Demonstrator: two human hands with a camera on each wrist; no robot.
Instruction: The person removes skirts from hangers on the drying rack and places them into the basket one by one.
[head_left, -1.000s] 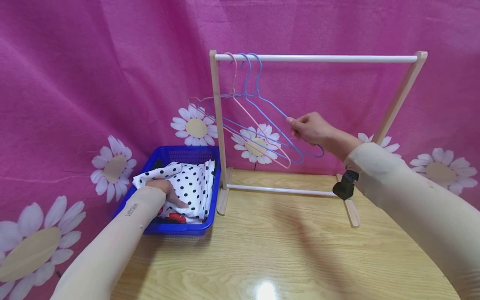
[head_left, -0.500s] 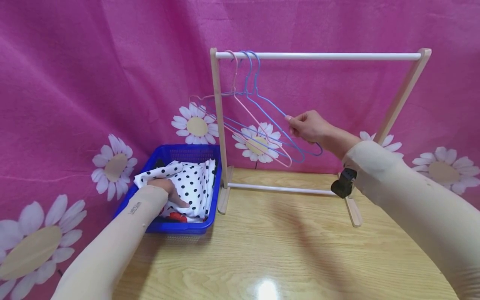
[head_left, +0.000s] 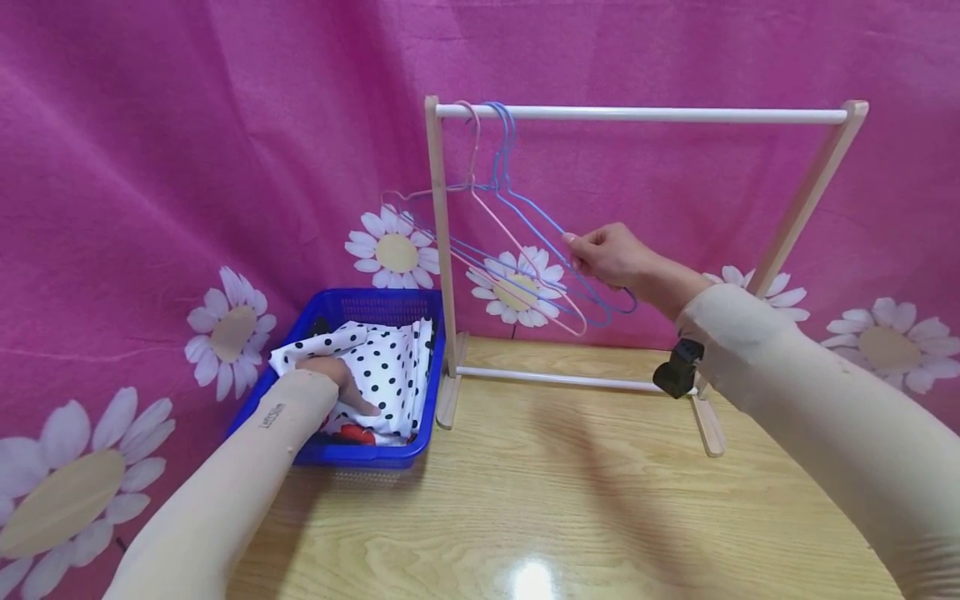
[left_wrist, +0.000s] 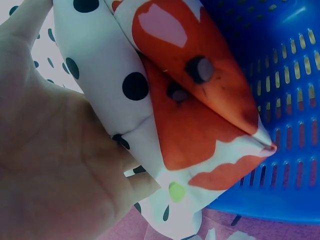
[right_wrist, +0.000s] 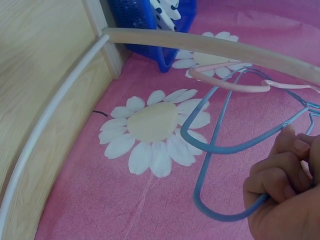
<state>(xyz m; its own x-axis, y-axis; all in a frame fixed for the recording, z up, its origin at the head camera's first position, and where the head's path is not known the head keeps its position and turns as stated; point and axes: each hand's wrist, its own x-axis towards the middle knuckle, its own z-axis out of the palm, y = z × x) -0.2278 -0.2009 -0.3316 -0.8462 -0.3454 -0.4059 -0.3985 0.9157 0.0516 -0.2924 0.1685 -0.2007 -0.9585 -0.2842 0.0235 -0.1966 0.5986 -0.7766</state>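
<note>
My right hand (head_left: 611, 254) pinches the sloping arm of a blue clothes hanger (head_left: 536, 207) between thumb and fingers. Its hook hangs on the white rail (head_left: 660, 115), close beside a second blue hanger (right_wrist: 232, 150). Left of both hangs a pink hanger (head_left: 510, 232). Down in the blue basket (head_left: 352, 457), my left hand (head_left: 330, 373) grips a white cloth with black dots (head_left: 386, 362). The left wrist view shows the hand (left_wrist: 65, 160) with the fingers going behind the folded cloth, fingertips hidden, and a red print (left_wrist: 185, 120) on one fold.
A wooden stand (head_left: 442, 250) carries the rail, with a lower white bar (head_left: 555, 379) near the table (head_left: 480, 517). The basket stands against its left foot. Behind hangs a pink curtain (head_left: 262, 125) with daisies. A black device (head_left: 678, 368) is worn at my right wrist.
My right hand has moved slightly left, sliding the blue hanger along the rail until its hook sits close to the other blue one. The left hand stays in the basket on the cloth.
</note>
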